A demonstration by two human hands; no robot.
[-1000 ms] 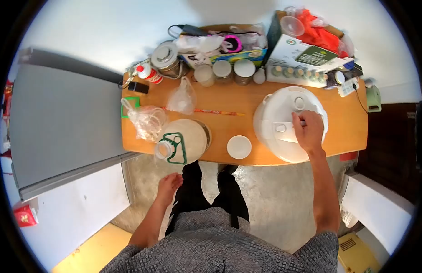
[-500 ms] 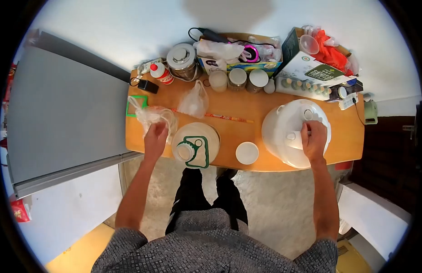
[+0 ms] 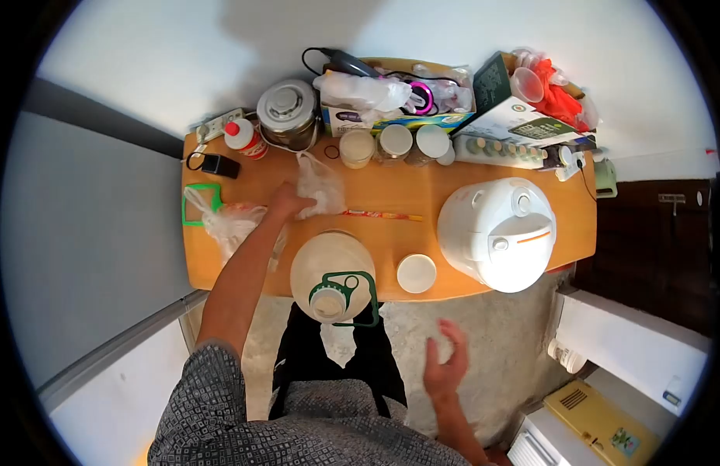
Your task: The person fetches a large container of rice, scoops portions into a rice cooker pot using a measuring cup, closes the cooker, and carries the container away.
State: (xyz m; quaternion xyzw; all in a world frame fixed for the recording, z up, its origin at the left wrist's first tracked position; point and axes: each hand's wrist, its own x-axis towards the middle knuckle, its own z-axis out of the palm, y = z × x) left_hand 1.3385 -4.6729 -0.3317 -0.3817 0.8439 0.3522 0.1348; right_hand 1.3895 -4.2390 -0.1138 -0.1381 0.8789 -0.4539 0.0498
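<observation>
My left hand (image 3: pixel 292 202) reaches over the table and touches the lower left edge of a clear plastic bag (image 3: pixel 321 185); its fingers are bunched at the bag. Below my left forearm's right side stands a large jar (image 3: pixel 329 264) with a white cap and green handle. My right hand (image 3: pixel 445 361) is in the air in front of the table, fingers apart, holding nothing. A round white lid (image 3: pixel 416 273) lies near the front edge. The white rice cooker (image 3: pixel 500 233) on the right is closed. Another plastic bag (image 3: pixel 228 229) lies partly behind my left forearm.
Along the back of the wooden table (image 3: pixel 391 182) are a steel pot (image 3: pixel 288 116), a red-and-white bottle (image 3: pixel 246 140), lidded jars (image 3: pixel 395 145), a box of items (image 3: pixel 391 101) and a carton (image 3: pixel 507 116). A thin orange-red strip (image 3: pixel 383 215) lies mid-table.
My left hand has moved from the left plastic bag to the one further back and right. My right hand has left the rice cooker and come down in front of the table. The view has shifted.
</observation>
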